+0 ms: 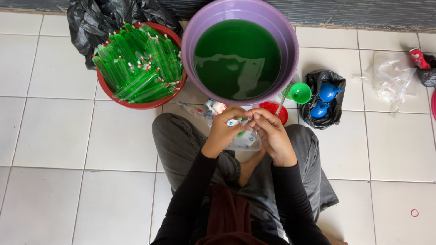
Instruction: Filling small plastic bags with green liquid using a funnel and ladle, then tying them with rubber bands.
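your left hand [223,131] and right hand [269,132] meet above lap, fingers of both pinched shut on small clear plastic tube bag [242,123]. bag's long axis roughly left-right between fingertips; which end is mouth, cannot tell. just beyond: green funnel [300,92], purple basin [213,18] of green liquid. far left: red bowl [136,105] piled with filled green tubes [136,68].
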